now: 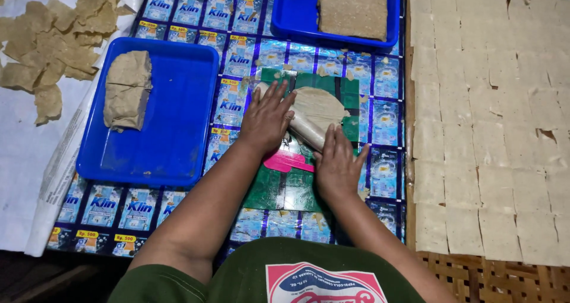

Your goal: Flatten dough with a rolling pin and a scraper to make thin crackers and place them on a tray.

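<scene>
Pale smooth rolling pin lies under our two flat palms: left hand and right hand both spread open, fingers straight, pressing on pin, not clenched. Beyond our fingertips, thin beige dough sheet, rough and roundish, on glossy green mat. Pink flat strip between our wrists. Left of our left hand, blue plastic tray with blocky grey-beige dough lump. Right of our right hand, rows of pale cut squares on woven mat.
</scene>
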